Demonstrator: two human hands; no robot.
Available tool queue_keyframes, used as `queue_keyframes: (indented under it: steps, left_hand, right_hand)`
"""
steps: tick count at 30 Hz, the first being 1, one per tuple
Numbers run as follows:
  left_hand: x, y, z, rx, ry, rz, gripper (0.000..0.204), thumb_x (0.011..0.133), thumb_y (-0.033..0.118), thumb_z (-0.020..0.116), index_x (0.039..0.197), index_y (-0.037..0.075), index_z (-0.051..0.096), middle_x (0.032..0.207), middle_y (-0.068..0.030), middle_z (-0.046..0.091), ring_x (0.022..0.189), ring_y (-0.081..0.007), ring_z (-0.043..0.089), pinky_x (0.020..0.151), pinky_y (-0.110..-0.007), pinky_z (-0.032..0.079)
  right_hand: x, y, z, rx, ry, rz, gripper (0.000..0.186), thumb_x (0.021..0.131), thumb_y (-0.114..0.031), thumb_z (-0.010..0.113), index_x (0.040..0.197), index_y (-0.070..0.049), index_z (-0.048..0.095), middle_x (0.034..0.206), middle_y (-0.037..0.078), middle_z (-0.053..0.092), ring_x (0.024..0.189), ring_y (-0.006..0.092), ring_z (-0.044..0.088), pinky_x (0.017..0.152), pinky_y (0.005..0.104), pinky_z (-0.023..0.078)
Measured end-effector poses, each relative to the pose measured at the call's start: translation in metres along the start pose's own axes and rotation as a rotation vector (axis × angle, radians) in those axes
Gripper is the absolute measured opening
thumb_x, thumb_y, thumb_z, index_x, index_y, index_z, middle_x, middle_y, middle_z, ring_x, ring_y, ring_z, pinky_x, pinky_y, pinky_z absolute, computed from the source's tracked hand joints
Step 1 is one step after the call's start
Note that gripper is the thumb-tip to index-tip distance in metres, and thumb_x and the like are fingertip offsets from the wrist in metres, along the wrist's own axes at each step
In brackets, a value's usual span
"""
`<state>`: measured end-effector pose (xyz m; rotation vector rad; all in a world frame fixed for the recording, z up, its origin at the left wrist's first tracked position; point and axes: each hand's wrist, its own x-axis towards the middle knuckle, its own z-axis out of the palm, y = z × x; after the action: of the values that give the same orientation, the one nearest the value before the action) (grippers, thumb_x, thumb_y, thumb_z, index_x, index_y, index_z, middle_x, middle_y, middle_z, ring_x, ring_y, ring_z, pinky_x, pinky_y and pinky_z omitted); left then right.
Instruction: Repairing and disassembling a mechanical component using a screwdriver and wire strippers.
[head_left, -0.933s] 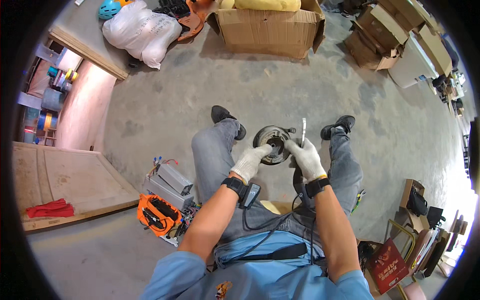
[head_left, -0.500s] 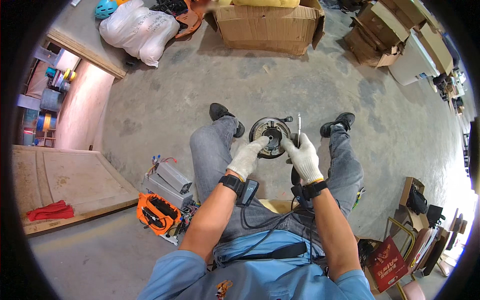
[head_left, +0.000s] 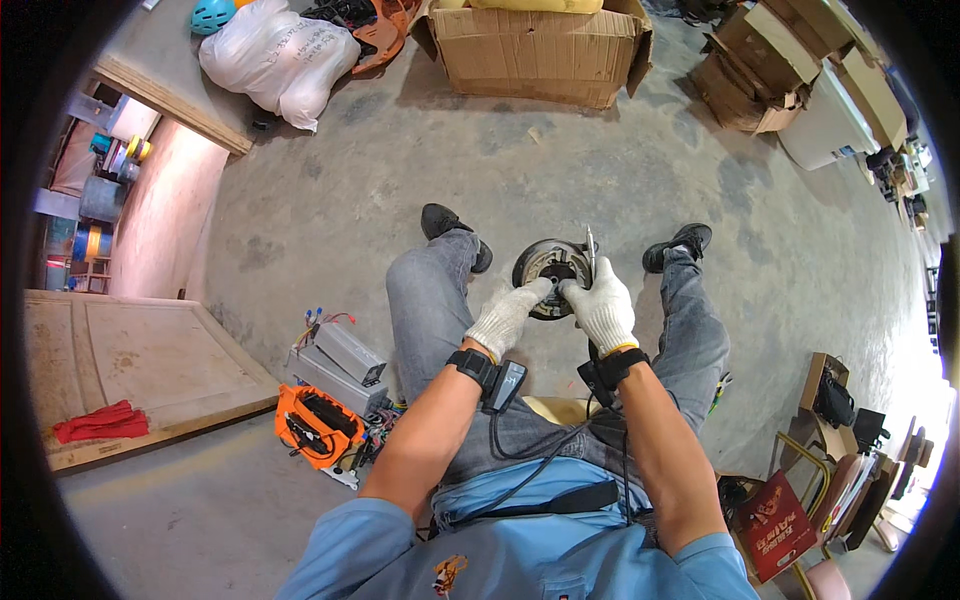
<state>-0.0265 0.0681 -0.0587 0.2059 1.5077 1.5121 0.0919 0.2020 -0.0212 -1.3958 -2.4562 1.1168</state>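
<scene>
One round part (head_left: 550,262) is held between the knees (head_left: 408,280): its near left edge is gripped by the left hand (head_left: 505,312), thumb laid toward the centre, while a thin metal tool (head_left: 590,241) is clasped upright in the right hand (head_left: 607,308), whose thumb is also set near the centre; the fingers underneath are hidden. On the floor leftward, an orange case (head_left: 320,430) is set by grey boxes (head_left: 342,362), and beyond, a white bag (head_left: 275,62) and a carton (head_left: 540,58) are seen.
</scene>
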Motion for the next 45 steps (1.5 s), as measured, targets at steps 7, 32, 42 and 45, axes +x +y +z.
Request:
queue_keyframes:
  steps: [7, 32, 42, 45]
  left_hand:
    - [-0.015, 0.028, 0.019, 0.270, 0.118, 0.091, 0.045, 0.092, 0.006, 0.070, 0.136, -0.001, 0.063, 0.120, -0.0125, 0.074, 0.107, -0.0204, 0.071, 0.097, -0.035, 0.058]
    - [-0.013, 0.036, 0.018, 0.690, 0.359, 0.061, 0.054, 0.081, 0.035, 0.072, 0.127, 0.007, 0.067, 0.115, -0.0175, 0.077, 0.107, -0.0370, 0.073, 0.097, -0.045, 0.055]
    - [-0.010, 0.031, 0.017, 0.599, 0.376, -0.021, 0.050, 0.084, 0.032, 0.072, 0.123, 0.002, 0.069, 0.113, -0.0187, 0.077, 0.108, -0.0346, 0.073, 0.097, -0.044, 0.055]
    - [-0.007, 0.030, 0.016, 0.622, 0.373, -0.107, 0.048, 0.083, 0.030, 0.072, 0.121, 0.001, 0.069, 0.111, -0.0181, 0.077, 0.106, -0.0335, 0.073, 0.096, -0.043, 0.056]
  right_hand:
    - [0.000, -0.015, -0.009, -0.024, -0.116, 0.177, 0.050, 0.086, -0.028, 0.071, 0.130, -0.008, 0.059, 0.106, 0.026, 0.075, 0.103, 0.0449, 0.072, 0.088, 0.0533, 0.057]
    - [-0.010, -0.029, -0.025, 0.247, -0.203, 0.135, 0.047, 0.084, -0.022, 0.074, 0.127, -0.005, 0.068, 0.087, 0.015, 0.076, 0.062, 0.0220, 0.072, 0.056, 0.0360, 0.060]
    - [-0.010, -0.022, -0.031, 0.454, -0.296, 0.075, 0.047, 0.087, -0.021, 0.075, 0.128, 0.001, 0.065, 0.094, 0.012, 0.074, 0.069, 0.0153, 0.070, 0.055, 0.0320, 0.059]
    - [-0.010, -0.023, -0.030, 0.435, -0.313, 0.064, 0.048, 0.088, -0.021, 0.073, 0.129, 0.002, 0.063, 0.096, 0.013, 0.074, 0.071, 0.0168, 0.071, 0.056, 0.0326, 0.060]
